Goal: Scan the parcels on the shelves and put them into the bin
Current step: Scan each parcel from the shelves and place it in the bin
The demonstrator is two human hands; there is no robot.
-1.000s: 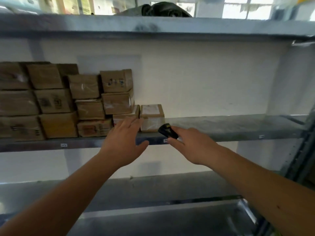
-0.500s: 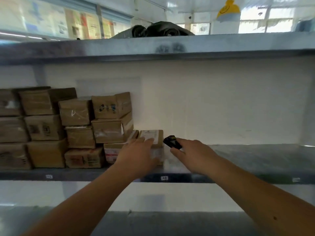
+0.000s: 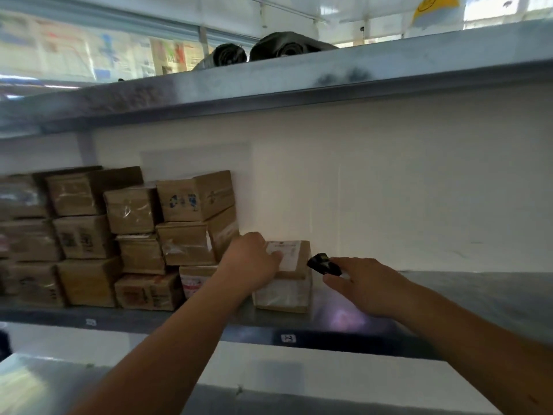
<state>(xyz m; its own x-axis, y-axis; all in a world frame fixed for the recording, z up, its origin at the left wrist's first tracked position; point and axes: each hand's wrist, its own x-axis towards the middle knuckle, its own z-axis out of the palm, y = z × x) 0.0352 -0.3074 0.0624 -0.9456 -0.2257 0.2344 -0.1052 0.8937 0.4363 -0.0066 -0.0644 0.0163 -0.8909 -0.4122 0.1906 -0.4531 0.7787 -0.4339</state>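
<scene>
The small cardboard parcel [image 3: 284, 277] stands alone on the metal shelf [image 3: 466, 292], just to the right of the stack of cardboard boxes [image 3: 125, 241] and close to the shelf's front edge. The left hand [image 3: 251, 265] lies over its top left corner, fingers curled down onto the white shipping label [image 3: 284, 254]; whether the thumb has closed round the near side cannot be told, so this reads as a hold being taken, not yet a firm one. The right hand [image 3: 362, 287] hovers just right of the parcel, pinching a small black scanner [image 3: 323, 264] whose nose points at the parcel's upper right corner.

Several risks follow. The left fingers cover part of the label, so the scanner may find no clean code and the read could fail unless the hand shifts or the parcel is turned. A purplish glow on the shelf [image 3: 344, 320] in front of the right hand suggests the beam may be falling on bare metal and not on the label, which would also give no read. The parcel sits just beside the lowest box of the stack [image 3: 197, 280]; dragging it out leftward or tilting it could nudge that box and unsettle those piled above. A one-handed grip on the corner of a taped, smooth carton might also slip as it clears the edge. No bin is in view, so the carry calls for a turn away from the shelf.
</scene>
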